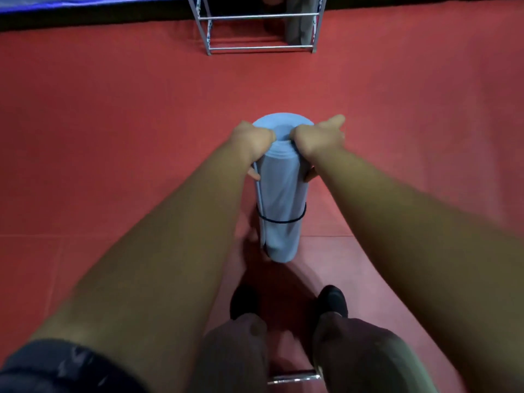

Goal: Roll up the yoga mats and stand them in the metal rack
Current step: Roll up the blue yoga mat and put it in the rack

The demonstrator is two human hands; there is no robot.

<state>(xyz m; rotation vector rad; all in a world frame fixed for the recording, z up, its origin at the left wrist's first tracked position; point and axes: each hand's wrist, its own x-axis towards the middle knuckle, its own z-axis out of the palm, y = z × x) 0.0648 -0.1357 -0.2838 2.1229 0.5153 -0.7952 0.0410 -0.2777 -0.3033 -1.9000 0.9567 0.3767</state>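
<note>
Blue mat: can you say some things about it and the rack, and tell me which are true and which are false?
1. The blue mat is rolled up and upright. True.
2. Only one hand holds it. False: the left hand and the right hand both grip its top end.
3. A black band goes round the mat. True.
4. The mat is already in the metal rack. False: the rack stands farther off across the red floor, apart from the mat.
5. Nothing is in the rack. False: a grey roll stands in its right side.
</note>
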